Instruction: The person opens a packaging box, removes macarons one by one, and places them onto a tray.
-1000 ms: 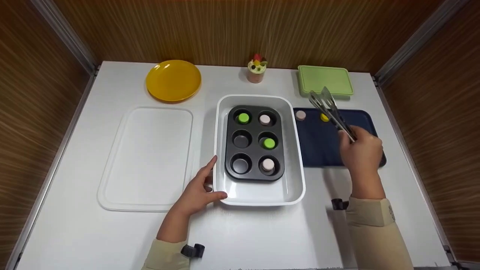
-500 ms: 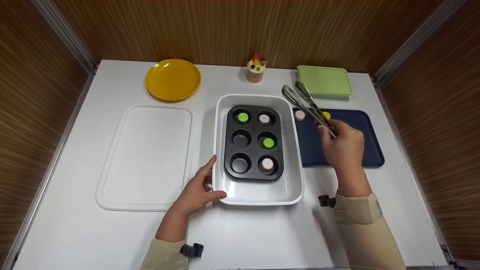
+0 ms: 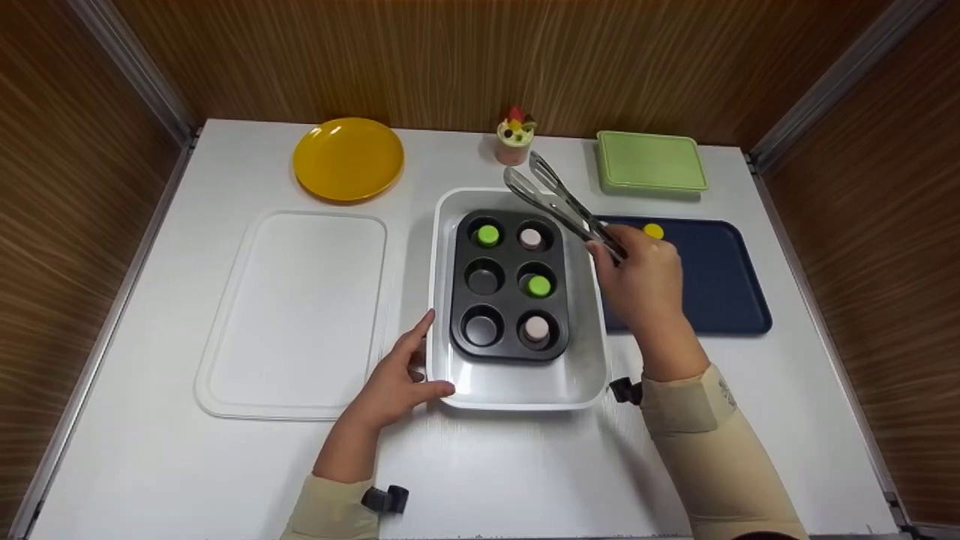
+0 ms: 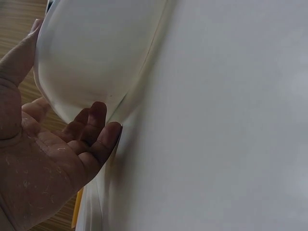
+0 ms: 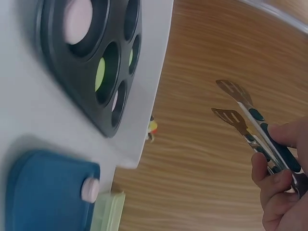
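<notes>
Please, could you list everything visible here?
Basin: 1, white, centre
Muffin tin: 1, black, in basin
Apparent lid: 1, white, left
Plate: 1, yellow, back left
Dessert cup: 1, pink, back centre
Lidded box: 1, light green, back right
Tray: 1, navy, right
Discs: 4, two green, two pink, in tin
Other discs: 2, one yellow, one pink, on tray
Tongs: 1, silver and dark, raised
Table: 1, white, underneath
Wall panels: 3, brown, around
Sleeves: 2, beige, front
Wrist clips: 2, black, at sleeves
Left grip: 1, at basin
Right grip: 1, holding tongs
</notes>
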Available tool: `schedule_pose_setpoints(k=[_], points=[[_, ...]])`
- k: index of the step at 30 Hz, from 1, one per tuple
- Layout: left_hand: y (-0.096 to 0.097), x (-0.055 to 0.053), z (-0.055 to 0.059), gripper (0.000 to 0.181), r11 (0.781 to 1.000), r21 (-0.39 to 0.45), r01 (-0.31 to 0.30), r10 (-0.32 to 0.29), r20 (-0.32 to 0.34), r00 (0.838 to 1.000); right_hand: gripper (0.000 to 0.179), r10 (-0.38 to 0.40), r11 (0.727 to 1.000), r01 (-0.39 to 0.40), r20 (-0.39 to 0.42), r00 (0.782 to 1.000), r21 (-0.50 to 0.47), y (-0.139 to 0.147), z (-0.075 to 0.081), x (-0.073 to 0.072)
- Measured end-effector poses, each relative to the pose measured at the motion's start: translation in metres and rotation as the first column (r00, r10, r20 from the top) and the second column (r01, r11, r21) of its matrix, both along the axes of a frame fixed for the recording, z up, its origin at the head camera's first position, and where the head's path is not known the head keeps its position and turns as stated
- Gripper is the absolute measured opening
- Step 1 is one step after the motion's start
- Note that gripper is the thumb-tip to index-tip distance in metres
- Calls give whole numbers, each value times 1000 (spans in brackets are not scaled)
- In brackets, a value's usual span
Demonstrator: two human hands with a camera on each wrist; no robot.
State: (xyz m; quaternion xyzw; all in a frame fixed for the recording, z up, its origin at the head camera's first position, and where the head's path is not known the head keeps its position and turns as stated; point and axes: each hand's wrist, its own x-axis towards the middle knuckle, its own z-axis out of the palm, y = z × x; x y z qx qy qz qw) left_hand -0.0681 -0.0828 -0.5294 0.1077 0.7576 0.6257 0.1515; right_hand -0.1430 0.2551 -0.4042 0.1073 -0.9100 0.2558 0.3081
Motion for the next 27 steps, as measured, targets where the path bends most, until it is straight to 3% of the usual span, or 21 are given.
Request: schedule_pose_setpoints(k=[6, 11, 19, 27], points=[[0, 0, -2, 110, 1000, 8, 0, 0, -6, 1000, 24, 8, 1000, -9, 35, 999, 24, -12, -2, -5], [0, 0, -3, 110, 1000, 11, 2, -2, -13, 1000, 20, 0, 999, -5, 121, 993, 44, -18, -5, -9], [0, 0, -2, 110, 1000, 13, -1, 1, -15, 1000, 22, -41, 995, 12, 314, 948, 94, -28, -4, -18], [0, 0, -2, 109, 1000, 18, -5, 5, -13, 1000, 23, -75, 990, 20, 406, 911, 138, -34, -8, -24]])
